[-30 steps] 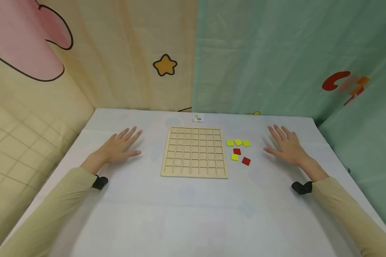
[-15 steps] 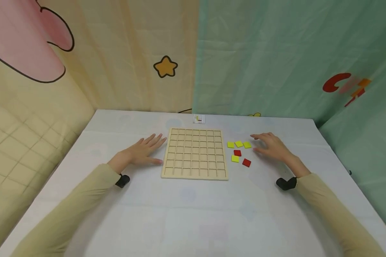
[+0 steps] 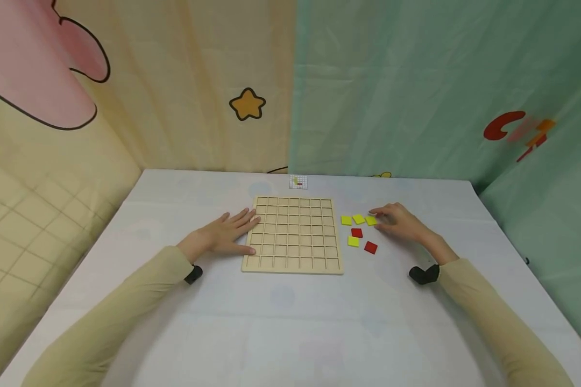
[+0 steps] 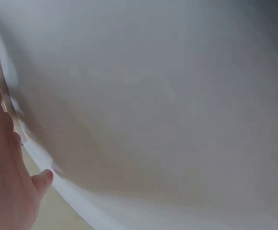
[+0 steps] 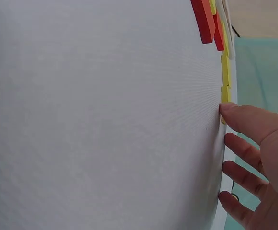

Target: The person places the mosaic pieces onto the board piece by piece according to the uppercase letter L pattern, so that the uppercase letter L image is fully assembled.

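In the head view a wooden grid board [image 3: 292, 236] lies flat on the table. My left hand [image 3: 222, 234] rests with spread fingers on its left edge; the left wrist view catches only part of this hand [image 4: 7, 167] beside the board's rim [image 4: 0, 72]. Right of the board are several small square tiles. The rightmost yellow tile [image 3: 370, 221] sits between the thumb and index finger of my right hand [image 3: 401, 223], which pinch it at the table. Close up, the right thumb [image 5: 239, 115] touches that tile's edge [image 5: 225, 93].
Two more yellow tiles, one [image 3: 358, 219] beside the pinched one, line the back. A red tile [image 3: 356, 233], a yellow tile [image 3: 353, 242] and another red tile [image 3: 370, 247] lie nearer. Behind the board is a small printed grid card [image 3: 298, 182]. Curtains hang behind the table.
My left hand has moved right, from the bare cloth onto the board's left edge. My right hand has moved left to the rightmost yellow tile, its thumb and index finger closing around it.
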